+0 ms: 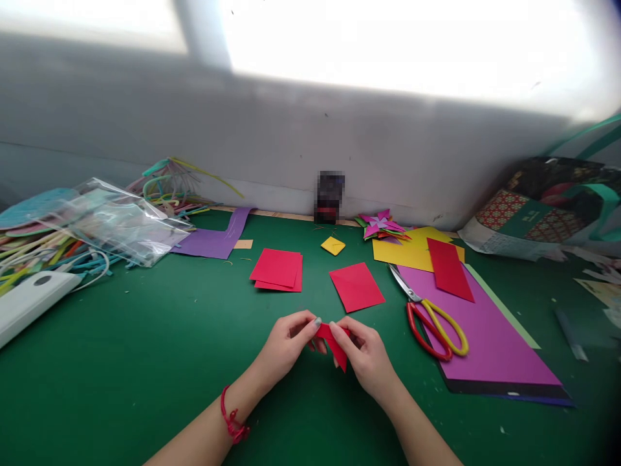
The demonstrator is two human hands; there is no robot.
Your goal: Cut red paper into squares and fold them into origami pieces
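Between my two hands, above the green table, is a small folded piece of red paper (338, 353), one pointed end hanging down. My left hand (294, 336) pinches its left end between thumb and fingers. On the other side my right hand (363, 349) grips it with the thumb on top, hiding part of the folds. Just beyond lies a single red paper square (357, 287), faintly creased. A small stack of red paper squares (275, 269) sits to its left. Farther back is a small yellow folded square (333, 245).
Scissors (427, 314) with red and yellow handles lie partly on purple paper sheets (490, 343) at right. Folded paper stars (380, 224) and a patterned bag (526, 210) stand near the wall. Pipe cleaners, a clear plastic bag (140, 226) and a white power bank (36, 294) occupy the left.
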